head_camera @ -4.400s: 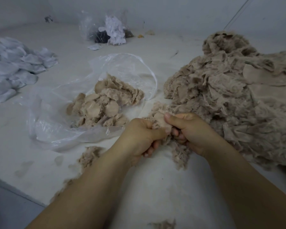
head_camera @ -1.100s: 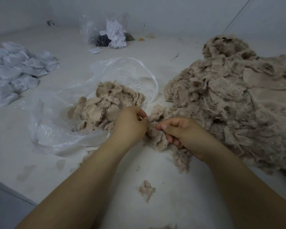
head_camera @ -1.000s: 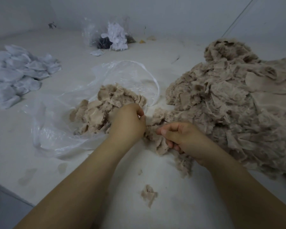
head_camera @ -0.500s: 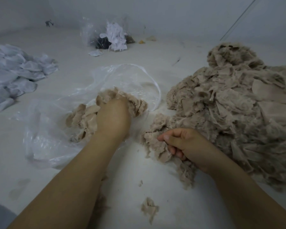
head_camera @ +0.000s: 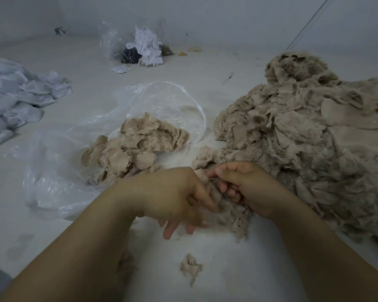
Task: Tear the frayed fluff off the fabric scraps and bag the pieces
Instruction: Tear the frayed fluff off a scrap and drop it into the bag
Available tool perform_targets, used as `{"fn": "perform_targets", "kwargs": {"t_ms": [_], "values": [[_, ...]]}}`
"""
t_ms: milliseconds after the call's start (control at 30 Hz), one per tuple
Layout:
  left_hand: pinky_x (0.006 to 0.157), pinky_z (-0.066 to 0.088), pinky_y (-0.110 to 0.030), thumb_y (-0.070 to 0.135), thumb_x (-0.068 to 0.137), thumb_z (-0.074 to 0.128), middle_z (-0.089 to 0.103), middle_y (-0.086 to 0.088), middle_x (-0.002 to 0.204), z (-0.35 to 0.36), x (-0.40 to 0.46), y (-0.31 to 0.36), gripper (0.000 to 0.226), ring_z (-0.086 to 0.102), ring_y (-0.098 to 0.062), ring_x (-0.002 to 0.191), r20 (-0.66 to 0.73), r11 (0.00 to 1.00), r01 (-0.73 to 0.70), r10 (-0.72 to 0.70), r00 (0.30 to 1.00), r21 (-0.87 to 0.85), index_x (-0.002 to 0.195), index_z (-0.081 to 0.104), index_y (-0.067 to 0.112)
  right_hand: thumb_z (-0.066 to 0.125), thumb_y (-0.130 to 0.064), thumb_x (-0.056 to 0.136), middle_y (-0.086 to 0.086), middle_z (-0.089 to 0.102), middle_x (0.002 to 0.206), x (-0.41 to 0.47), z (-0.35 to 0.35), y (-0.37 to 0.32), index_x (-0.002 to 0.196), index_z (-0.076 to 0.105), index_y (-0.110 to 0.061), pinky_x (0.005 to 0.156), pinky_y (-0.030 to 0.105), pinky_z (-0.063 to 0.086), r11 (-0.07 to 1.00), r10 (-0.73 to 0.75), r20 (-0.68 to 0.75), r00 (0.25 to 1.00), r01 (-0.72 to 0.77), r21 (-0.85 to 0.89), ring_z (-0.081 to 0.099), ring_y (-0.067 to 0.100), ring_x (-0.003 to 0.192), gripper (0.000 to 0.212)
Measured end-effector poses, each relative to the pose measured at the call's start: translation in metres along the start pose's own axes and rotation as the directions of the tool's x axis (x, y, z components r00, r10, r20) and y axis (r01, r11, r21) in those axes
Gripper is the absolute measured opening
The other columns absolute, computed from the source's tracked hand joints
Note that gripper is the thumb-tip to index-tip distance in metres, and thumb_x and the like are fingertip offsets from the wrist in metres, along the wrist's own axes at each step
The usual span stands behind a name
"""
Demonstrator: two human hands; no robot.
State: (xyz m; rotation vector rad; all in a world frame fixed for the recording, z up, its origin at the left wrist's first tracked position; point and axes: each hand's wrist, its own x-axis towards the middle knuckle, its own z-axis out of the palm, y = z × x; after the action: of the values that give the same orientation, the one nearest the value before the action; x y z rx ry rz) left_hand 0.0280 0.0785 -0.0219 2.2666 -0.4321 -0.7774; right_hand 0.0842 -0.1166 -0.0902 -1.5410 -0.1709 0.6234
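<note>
Head view: we see both hands meeting at frame centre over a clump of tan frayed fabric (head_camera: 231,212) at the near edge of the big tan scrap pile (head_camera: 310,149). Right hand (head_camera: 247,188) has its fingers curled round the clump, thumb on top, so it is gripping that scrap. Left hand (head_camera: 175,197) is motion-blurred; thumb and forefinger reach into the same clump while the other fingers hang loosely downward, and we cannot tell if it actually pinches the fabric or only touches it. Big pile fills the right side of the white work surface (head_camera: 227,269) and touches the clump. Clear plastic bag (head_camera: 59,179) lies open and flat to the left of the hands, mouth toward the pile, with a heap of cleaned tan pieces (head_camera: 135,147) sitting in its mouth, just beyond the left hand. One small tan fluff bit (head_camera: 190,269) lies loose on the surface nearer the camera, between the forearms, apart from everything else. Another faint tan tuft (head_camera: 126,262) shows beside the left forearm, partly hidden. Far left: pile of white fabric pieces (head_camera: 18,97). Back centre, near the wall: second clear bag (head_camera: 118,40) holding white and dark scraps (head_camera: 146,46), with one white scrap (head_camera: 120,69) lying just in front of it.
</note>
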Motion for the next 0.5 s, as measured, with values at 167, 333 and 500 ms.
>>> {"fn": "perform_targets", "kwargs": {"t_ms": [167, 333, 500], "values": [[0.041, 0.033, -0.015, 0.035, 0.075, 0.084, 0.054, 0.012, 0.044, 0.02, 0.03, -0.007, 0.025, 0.045, 0.001, 0.037, -0.694, 0.996, 0.064, -0.083, 0.715, -0.054, 0.066, 0.066, 0.02, 0.051, -0.018, 0.1, -0.002, 0.058, 0.056, -0.001, 0.003, 0.0, 0.08, 0.075, -0.018, 0.036, 0.015, 0.031, 1.0, -0.006, -0.008, 1.0, 0.006, 0.012, 0.041, 0.004, 0.042, 0.031], [0.048, 0.034, -0.021, 0.036, 0.073, 0.079, 0.055, 0.008, 0.063, 0.041, 0.044, -0.01, 0.031, 0.057, -0.013, 0.063, -0.612, 0.961, 0.211, -0.059, 0.789, 0.18, 0.067, 0.051, 0.025, 0.051, -0.013, 0.1, -0.001, 0.057, 0.056, -0.003, 0.001, 0.001, 0.08, 0.076, -0.022, 0.037, 0.016, 0.031, 0.998, -0.057, -0.014, 0.998, 0.057, 0.037, 0.042, 0.005, 0.042, 0.034], [0.049, 0.042, -0.017, 0.008, 0.084, 0.07, 0.057, 0.009, 0.063, 0.041, 0.044, -0.011, 0.023, 0.051, -0.002, 0.051, -0.689, 0.995, -0.005, -0.065, 0.722, -0.099, 0.068, 0.058, 0.019, 0.054, -0.007, 0.097, -0.003, 0.057, 0.055, -0.006, 0.003, -0.001, 0.102, 0.072, -0.025, 0.037, 0.017, 0.031, 0.993, -0.101, 0.015, 0.995, 0.101, -0.052, 0.042, 0.005, 0.042, 0.026]]}}
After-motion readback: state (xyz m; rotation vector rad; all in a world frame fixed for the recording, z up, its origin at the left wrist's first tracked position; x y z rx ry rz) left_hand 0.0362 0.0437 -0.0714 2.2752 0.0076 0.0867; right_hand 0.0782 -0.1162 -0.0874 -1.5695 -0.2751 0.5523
